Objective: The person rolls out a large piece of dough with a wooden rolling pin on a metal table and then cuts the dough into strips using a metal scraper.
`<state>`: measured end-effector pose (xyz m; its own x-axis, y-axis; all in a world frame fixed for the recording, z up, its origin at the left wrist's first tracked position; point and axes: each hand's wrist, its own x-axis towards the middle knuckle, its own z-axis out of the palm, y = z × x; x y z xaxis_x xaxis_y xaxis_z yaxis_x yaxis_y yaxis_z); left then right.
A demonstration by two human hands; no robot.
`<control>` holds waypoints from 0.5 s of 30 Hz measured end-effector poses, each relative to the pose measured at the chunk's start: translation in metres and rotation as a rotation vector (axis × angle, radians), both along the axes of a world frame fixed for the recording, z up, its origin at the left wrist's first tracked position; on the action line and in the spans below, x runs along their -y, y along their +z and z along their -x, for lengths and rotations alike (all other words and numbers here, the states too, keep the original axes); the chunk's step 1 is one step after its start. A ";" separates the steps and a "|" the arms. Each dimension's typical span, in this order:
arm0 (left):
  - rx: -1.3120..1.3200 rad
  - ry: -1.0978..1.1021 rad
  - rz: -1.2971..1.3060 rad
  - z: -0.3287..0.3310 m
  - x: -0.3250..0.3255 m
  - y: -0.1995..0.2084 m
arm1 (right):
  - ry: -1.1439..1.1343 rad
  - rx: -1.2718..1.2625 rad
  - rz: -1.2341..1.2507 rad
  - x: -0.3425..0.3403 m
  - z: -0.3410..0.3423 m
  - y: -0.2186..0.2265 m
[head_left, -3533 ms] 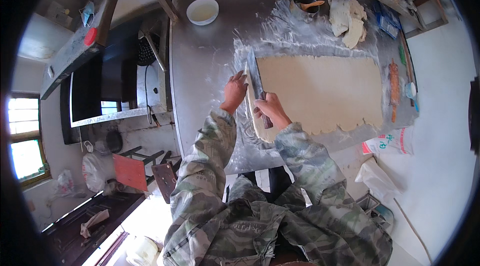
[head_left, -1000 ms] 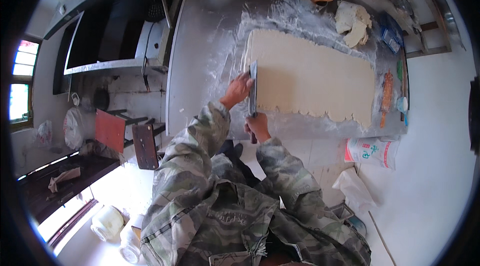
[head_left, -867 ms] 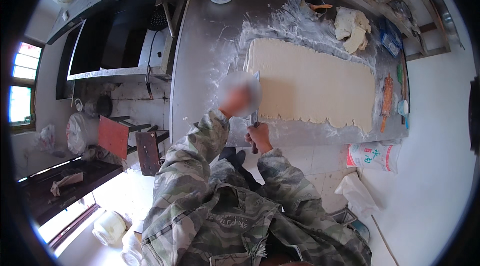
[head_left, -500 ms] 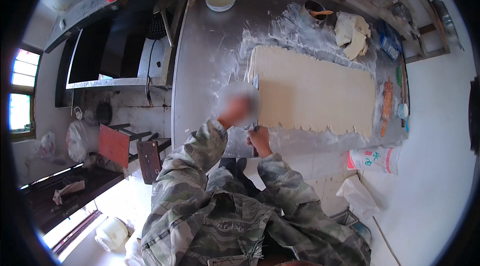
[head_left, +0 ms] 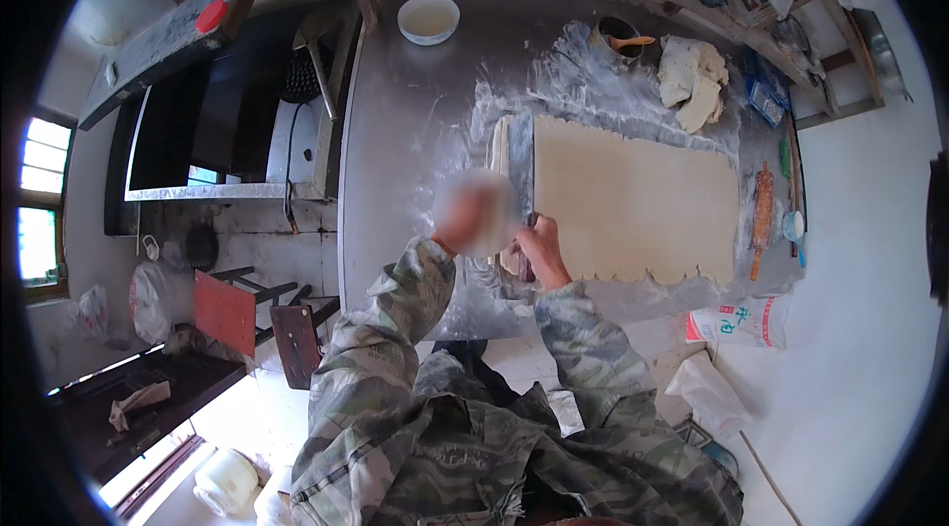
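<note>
A wide, pale sheet of rolled dough covers the middle of the floured metal table. My right hand is closed round the dark handle of a long, broad-bladed knife. The blade points away from me and lies along the dough's left end, with a narrow strip of dough showing on its left. My left hand is just left of the blade, by the strip's near end. A blur covers its fingers, so their grip is hidden.
A white bowl stands at the far left of the table. Toward the far right are a dark pot with a wooden-handled tool and a lump of dough. A rolling pin lies along the right edge. Two stools stand left of the table.
My right hand has shifted slightly right with the knife. The blade, seen nearly edge-on before, now shows its broad face over the dough's left end. My left hand stays close by.
</note>
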<state>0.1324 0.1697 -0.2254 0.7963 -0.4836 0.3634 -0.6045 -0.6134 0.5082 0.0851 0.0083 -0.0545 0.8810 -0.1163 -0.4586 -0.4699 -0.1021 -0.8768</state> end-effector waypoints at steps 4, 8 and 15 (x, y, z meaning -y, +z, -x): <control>0.227 0.139 -0.278 -0.017 -0.062 -0.024 | 0.071 0.114 -0.124 -0.051 -0.050 0.016; 0.206 0.134 -0.224 -0.019 -0.052 -0.016 | 0.080 0.068 -0.129 -0.041 -0.057 0.010; -0.140 0.024 -0.006 -0.015 -0.031 0.058 | 0.041 -0.053 -0.052 -0.017 -0.056 -0.022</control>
